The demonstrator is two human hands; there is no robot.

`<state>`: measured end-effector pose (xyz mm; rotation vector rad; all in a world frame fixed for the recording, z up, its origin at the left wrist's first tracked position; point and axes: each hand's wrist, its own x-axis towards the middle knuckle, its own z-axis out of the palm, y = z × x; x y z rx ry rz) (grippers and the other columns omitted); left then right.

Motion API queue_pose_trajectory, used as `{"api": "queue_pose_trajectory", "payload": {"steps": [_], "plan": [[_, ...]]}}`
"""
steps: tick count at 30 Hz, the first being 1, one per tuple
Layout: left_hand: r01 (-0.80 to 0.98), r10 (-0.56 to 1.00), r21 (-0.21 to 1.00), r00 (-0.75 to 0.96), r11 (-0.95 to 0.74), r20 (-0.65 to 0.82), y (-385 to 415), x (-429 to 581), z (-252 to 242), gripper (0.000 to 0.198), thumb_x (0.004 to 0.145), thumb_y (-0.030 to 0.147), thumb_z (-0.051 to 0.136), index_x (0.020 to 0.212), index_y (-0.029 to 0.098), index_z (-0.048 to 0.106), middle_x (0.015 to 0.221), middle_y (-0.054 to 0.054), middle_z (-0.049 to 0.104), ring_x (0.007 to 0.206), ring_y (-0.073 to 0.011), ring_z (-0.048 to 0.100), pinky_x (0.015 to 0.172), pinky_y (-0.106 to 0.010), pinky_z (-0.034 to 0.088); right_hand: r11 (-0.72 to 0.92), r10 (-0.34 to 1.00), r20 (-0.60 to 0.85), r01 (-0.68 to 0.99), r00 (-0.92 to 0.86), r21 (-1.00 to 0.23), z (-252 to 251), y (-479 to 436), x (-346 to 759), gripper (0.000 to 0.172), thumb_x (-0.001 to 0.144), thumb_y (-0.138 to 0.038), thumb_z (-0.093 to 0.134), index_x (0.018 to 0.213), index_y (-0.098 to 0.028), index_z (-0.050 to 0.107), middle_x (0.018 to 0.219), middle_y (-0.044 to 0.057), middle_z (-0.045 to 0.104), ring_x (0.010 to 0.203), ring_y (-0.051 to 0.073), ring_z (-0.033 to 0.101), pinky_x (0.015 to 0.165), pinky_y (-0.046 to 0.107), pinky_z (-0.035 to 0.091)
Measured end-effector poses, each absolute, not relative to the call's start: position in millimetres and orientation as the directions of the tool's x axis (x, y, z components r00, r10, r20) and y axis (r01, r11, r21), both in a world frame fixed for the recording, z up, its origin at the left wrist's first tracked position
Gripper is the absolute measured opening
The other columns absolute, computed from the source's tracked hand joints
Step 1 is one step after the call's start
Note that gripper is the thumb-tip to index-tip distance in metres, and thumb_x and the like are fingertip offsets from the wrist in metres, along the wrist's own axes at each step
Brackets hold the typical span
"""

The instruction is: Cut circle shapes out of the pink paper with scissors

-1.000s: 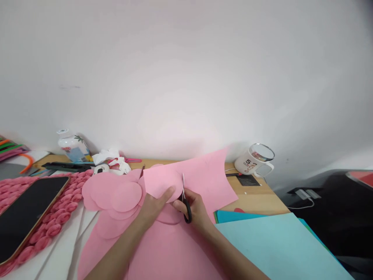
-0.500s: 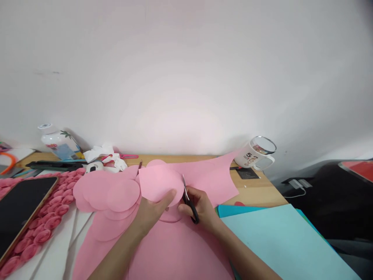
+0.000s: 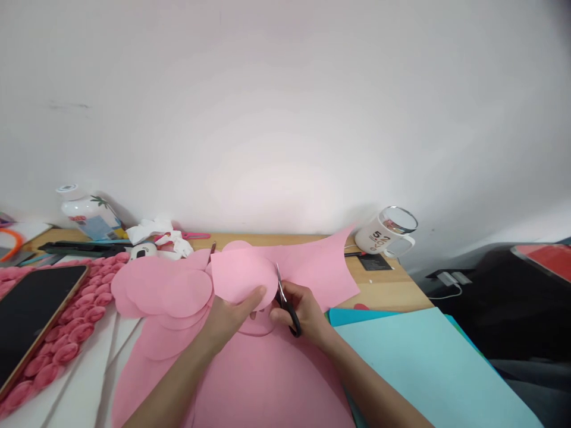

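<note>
My left hand (image 3: 234, 318) pinches a piece of pink paper (image 3: 241, 276), thumb on top and fingers underneath. The paper has a straight left edge and a rounded right side. My right hand (image 3: 301, 309) grips black-handled scissors (image 3: 289, 309), whose blades point up and away along the rounded edge. How far the blades are parted I cannot tell. Several cut pink paper circles (image 3: 190, 293) lie overlapping to the left of my hands. Beneath my forearms spreads a larger pink sheet (image 3: 272, 380). Behind the scissors lies another pink sheet (image 3: 319, 270) with curved edges.
At the right are light blue sheets (image 3: 414, 351) and a white mug (image 3: 379, 235) beside a black card (image 3: 375, 262). On the left, a phone (image 3: 35, 315) rests on a pink tufted mat (image 3: 66, 353). A white bottle (image 3: 91, 214) and crumpled tissue (image 3: 151, 229) stand near the wall.
The whole view has shifted slightly, so most things sit a little further left and up. Both hands keep their grips, and the scissors stay at the paper's rounded edge.
</note>
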<state>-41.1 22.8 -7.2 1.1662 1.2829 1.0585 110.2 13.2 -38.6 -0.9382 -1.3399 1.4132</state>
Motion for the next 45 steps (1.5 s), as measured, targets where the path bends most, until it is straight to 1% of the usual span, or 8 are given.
{"api": "queue_pose_trajectory", "payload": {"steps": [14,20,22,26,28,30,33,45], "plan": [[0.035,0.993,0.992,-0.002,0.119,-0.119,24,-41,-11,0.021,0.060,0.037,0.065,0.062,0.017,0.058,0.054,0.000,0.058,0.052,-0.0158,0.053,0.053,-0.028,0.045,0.029,0.963,0.052,-0.091,-0.263,-0.995,-39,14,110,0.037,0.058,-0.045,0.074,0.067,-0.016,0.054,0.053,-0.005,0.041,0.049,0.008,0.033,0.045,0.021,0.027],[-0.030,0.999,0.999,0.048,0.026,-0.024,27,-42,-13,0.022,0.065,0.036,0.064,0.060,0.016,0.057,0.046,0.001,0.055,0.041,-0.0127,0.050,0.042,-0.025,0.041,0.049,0.969,0.073,-0.108,-0.235,-0.993,-35,12,104,0.033,0.060,-0.043,0.073,0.067,-0.016,0.055,0.054,-0.005,0.042,0.050,0.009,0.033,0.046,0.021,0.028],[-0.011,1.000,1.000,0.028,0.006,-0.005,27,-42,-12,0.024,0.068,0.036,0.063,0.057,0.015,0.057,0.047,0.000,0.058,0.045,-0.0145,0.054,0.047,-0.026,0.044,0.049,0.969,0.077,-0.125,-0.236,-0.991,-34,10,101,0.032,0.061,-0.042,0.073,0.068,-0.016,0.056,0.056,-0.004,0.044,0.052,0.009,0.035,0.047,0.022,0.029],[0.021,0.997,1.000,-0.079,0.009,-0.007,26,-41,-11,0.022,0.063,0.036,0.067,0.069,0.015,0.063,0.066,-0.005,0.069,0.066,-0.0206,0.063,0.058,-0.028,0.049,0.042,0.972,0.067,-0.114,-0.225,-0.993,-31,7,98,0.033,0.062,-0.046,0.069,0.067,-0.016,0.056,0.059,-0.001,0.050,0.053,0.011,0.039,0.050,0.023,0.033],[0.017,0.998,1.000,-0.062,0.014,-0.013,24,-39,-10,0.022,0.064,0.036,0.066,0.069,0.016,0.061,0.060,-0.002,0.066,0.058,-0.0188,0.061,0.055,-0.028,0.049,0.044,0.974,0.067,-0.109,-0.216,-0.993,-30,6,97,0.033,0.063,-0.047,0.068,0.067,-0.016,0.056,0.058,-0.002,0.050,0.052,0.010,0.038,0.049,0.023,0.033],[0.012,1.000,1.000,-0.019,0.002,-0.002,24,-38,-10,0.021,0.067,0.036,0.064,0.061,0.018,0.056,0.047,0.002,0.056,0.046,-0.0143,0.054,0.049,-0.026,0.046,0.064,0.972,0.088,-0.115,-0.217,-0.991,-30,6,98,0.032,0.063,-0.046,0.069,0.066,-0.016,0.057,0.057,-0.002,0.049,0.051,0.010,0.037,0.049,0.022,0.033],[0.002,0.999,1.000,0.036,-0.020,0.020,24,-38,-11,0.023,0.069,0.034,0.063,0.056,0.018,0.050,0.040,0.006,0.048,0.039,-0.0107,0.046,0.045,-0.024,0.042,0.096,0.967,0.124,-0.134,-0.222,-0.986,-31,6,100,0.032,0.063,-0.045,0.070,0.066,-0.016,0.057,0.057,-0.002,0.048,0.052,0.010,0.037,0.051,0.022,0.034],[0.017,0.995,1.000,0.095,0.007,-0.008,27,-41,-15,0.019,0.069,0.032,0.063,0.063,0.016,0.055,0.044,0.004,0.052,0.042,-0.0114,0.051,0.045,-0.024,0.045,0.069,0.972,0.089,-0.099,-0.217,-0.993,-38,9,106,0.036,0.059,-0.044,0.074,0.067,-0.016,0.052,0.056,-0.005,0.040,0.051,0.009,0.032,0.048,0.021,0.027]]}}
